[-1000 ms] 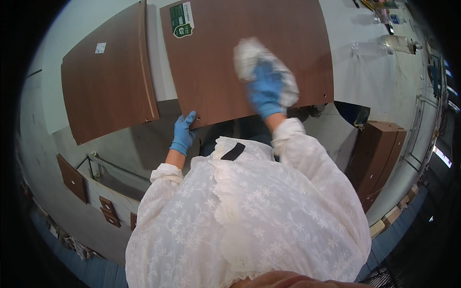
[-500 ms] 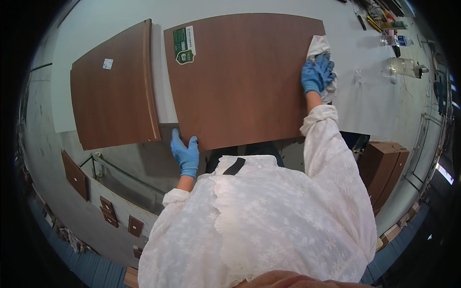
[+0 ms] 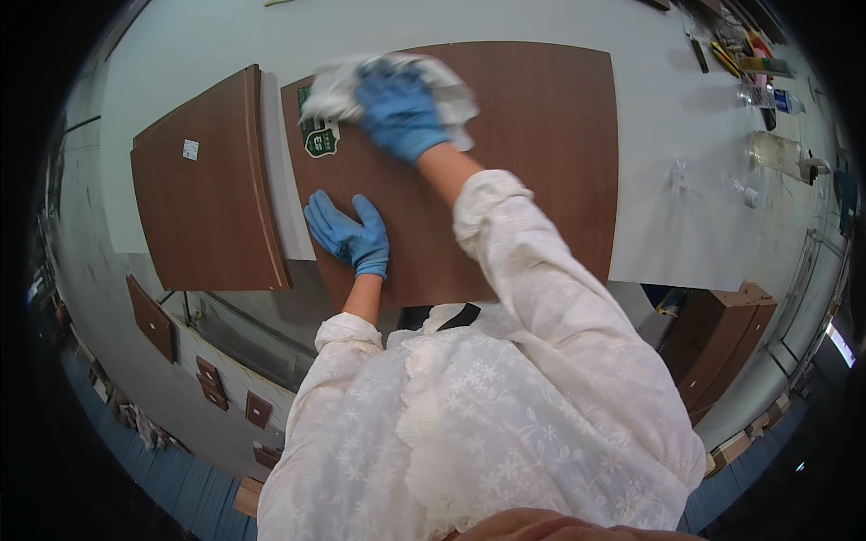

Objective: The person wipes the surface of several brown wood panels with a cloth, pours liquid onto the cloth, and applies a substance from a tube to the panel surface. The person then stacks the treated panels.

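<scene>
A large brown wood-grain panel (image 3: 541, 153) lies flat in front of me. My right hand (image 3: 397, 110), in a blue glove and a little blurred, presses a crumpled white cloth (image 3: 451, 95) onto its far left part. The cloth partly covers a green-and-white label (image 3: 321, 138) there. On the panel's near left edge rests my left hand (image 3: 350, 234), also gloved in blue, open with the thumb apart and nothing in it.
Left of the panel lie other brown boards (image 3: 207, 189) with a small white sticker. At the far right are tools (image 3: 726, 59) and a clear spray bottle (image 3: 780, 155). A stack of brown boards (image 3: 717, 343) stands low on the right; small brown pieces (image 3: 212, 379) sit low on the left.
My right hand has swept the cloth from the panel's right edge leftward to the label. My left hand has moved up from the near left corner onto the panel.
</scene>
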Motion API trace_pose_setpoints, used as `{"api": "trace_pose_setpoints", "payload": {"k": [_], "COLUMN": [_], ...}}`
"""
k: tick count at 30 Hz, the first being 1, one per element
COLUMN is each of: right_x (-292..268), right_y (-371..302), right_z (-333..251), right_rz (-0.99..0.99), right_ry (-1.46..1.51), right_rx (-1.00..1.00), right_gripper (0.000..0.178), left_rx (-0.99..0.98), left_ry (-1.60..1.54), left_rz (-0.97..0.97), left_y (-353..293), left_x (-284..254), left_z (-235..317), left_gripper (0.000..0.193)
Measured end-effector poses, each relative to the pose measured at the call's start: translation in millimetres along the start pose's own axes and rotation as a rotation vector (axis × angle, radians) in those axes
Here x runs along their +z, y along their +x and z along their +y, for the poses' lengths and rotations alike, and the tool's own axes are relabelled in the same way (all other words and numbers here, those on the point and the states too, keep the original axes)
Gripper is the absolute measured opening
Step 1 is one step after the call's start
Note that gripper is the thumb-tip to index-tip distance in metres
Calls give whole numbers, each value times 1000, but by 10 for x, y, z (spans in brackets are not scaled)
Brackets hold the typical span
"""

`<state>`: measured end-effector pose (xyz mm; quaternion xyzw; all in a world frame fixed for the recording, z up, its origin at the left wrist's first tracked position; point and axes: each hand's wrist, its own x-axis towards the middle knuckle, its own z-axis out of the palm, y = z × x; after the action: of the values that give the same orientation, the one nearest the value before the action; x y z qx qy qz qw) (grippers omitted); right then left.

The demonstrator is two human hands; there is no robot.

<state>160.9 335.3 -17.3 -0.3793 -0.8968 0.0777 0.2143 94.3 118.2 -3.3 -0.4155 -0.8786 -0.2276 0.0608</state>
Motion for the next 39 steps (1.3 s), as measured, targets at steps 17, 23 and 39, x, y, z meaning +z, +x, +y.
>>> {"api": "trace_pose_setpoints", "payload": {"k": [17, 23, 39], "right_x": [-1043, -1225, -1990], "right_y": [-875, -836, -3293], "right_z": [2639, 2873, 1949], "right_rz": [144, 225, -25], "right_ry": [-397, -224, -248], "right_rx": [542, 440, 491], "right_gripper": [50, 43, 50], "left_rx": [69, 79, 51], "left_ry": [125, 165, 177], "left_rz": [-5, -4, -18], "left_y": [29, 6, -24], "left_x": [17, 27, 66], "left_z": [55, 37, -30], "left_gripper": [61, 61, 64]}}
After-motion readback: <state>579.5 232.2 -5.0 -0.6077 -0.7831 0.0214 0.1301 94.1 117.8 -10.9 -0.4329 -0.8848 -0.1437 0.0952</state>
